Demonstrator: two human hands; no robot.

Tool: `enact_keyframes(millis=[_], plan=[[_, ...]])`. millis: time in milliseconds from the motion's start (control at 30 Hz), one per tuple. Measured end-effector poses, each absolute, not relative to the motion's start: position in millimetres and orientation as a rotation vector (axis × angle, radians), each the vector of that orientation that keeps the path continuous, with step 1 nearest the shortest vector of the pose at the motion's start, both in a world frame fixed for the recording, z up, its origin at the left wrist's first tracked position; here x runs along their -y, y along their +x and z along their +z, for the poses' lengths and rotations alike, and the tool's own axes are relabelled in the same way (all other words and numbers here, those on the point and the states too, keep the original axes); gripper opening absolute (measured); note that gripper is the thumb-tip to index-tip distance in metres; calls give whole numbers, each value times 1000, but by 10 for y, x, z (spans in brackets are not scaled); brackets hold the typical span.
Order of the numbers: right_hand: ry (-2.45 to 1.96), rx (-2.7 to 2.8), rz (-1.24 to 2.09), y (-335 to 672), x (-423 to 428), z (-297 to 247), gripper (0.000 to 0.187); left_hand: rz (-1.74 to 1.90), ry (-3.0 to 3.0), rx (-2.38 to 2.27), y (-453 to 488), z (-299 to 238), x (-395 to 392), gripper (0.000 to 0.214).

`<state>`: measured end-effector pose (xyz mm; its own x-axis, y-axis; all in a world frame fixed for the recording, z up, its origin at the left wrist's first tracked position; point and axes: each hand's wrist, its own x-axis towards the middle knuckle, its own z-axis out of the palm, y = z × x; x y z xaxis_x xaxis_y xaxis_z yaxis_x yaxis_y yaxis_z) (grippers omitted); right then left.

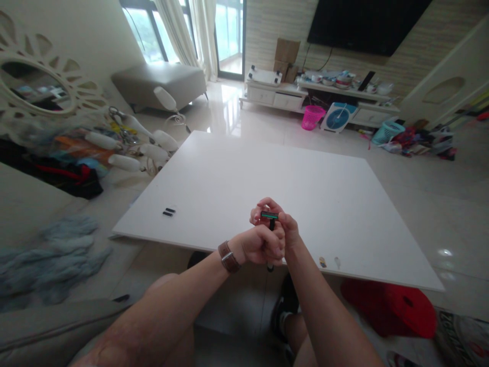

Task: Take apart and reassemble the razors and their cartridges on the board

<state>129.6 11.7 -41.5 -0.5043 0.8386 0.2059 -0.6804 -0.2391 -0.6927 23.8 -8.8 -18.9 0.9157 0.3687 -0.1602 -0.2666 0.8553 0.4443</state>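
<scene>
A black razor (pixel 272 224) with a green strip along its head stands upright above the near edge of the white table. Its handle runs down through the fist of my left hand (pixel 263 243), and the handle's end shows below the fingers. Behind it, my right hand (pixel 288 227) has its fingers bent around the razor's head, with the thumb and fingertips at the head's two ends. Part of the right hand is hidden by the left. To the left, two small black strips (pixel 168 212) lie side by side on the table (pixel 229 173).
Near the table's front edge at right lie a small yellow-and-dark piece (pixel 323 262) and a pale clear piece (pixel 337 262). A red stool (pixel 389 306) stands below the right edge. White lamp arms (pixel 153 142) crowd the left side. A pink basket (pixel 312 117) and fan (pixel 338 117) stand beyond.
</scene>
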Motion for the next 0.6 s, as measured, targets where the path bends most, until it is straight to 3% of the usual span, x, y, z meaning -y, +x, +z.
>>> enact_keyframes(millis=[600], plan=[[-284, 896, 1889, 1289, -112, -403, 47, 333, 421, -279, 246, -189, 95, 51]])
